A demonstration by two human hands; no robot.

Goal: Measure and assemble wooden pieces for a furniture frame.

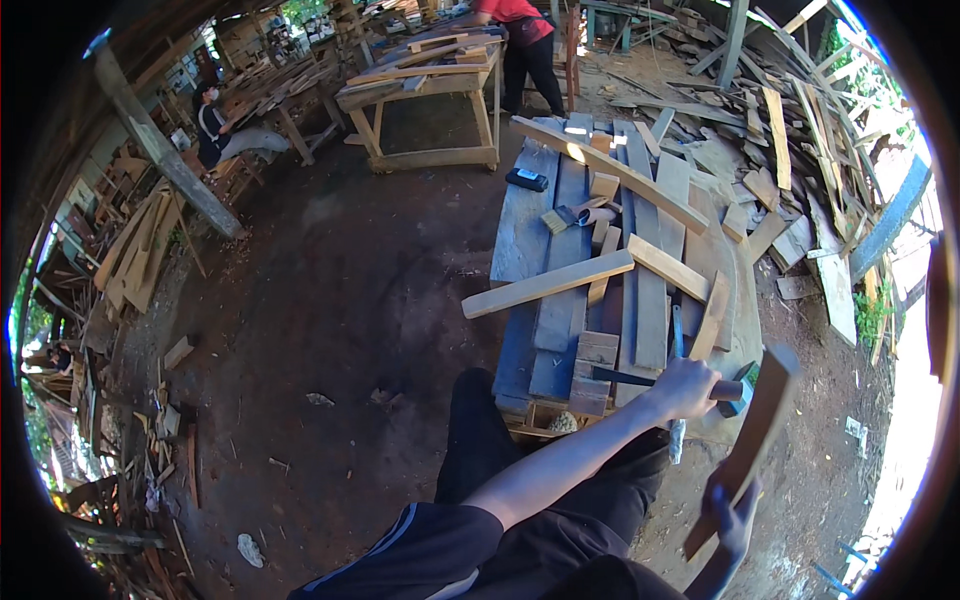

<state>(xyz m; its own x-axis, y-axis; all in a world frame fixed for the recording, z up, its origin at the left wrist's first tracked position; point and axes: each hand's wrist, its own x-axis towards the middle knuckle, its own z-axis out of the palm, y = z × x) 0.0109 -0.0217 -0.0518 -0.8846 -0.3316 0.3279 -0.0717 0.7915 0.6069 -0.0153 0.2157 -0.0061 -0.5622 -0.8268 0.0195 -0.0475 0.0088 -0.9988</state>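
My left hand (688,388) is closed around a tool with a thin dark shaft (622,376) and a brown, rounded end, held over the near end of the workbench. The tool looks like a chisel, but my fingers cover its middle. My right hand (738,520) grips a flat wooden board (745,450) near its lower end, tilted up at the bench's right side. A teal metal part (742,388) shows just behind the tool's brown end. Under my left wrist runs a blue metal bar (677,440). Short wood blocks (597,350) sit near the tool's dark tip.
Long wood strips (550,283) lie across the plank bench (520,245). A brush (556,219) and a small black case (527,179) rest farther back. Another table (430,85) with lumber stands beyond, beside a person in red (520,30). Scrap wood (780,190) is heaped at right.
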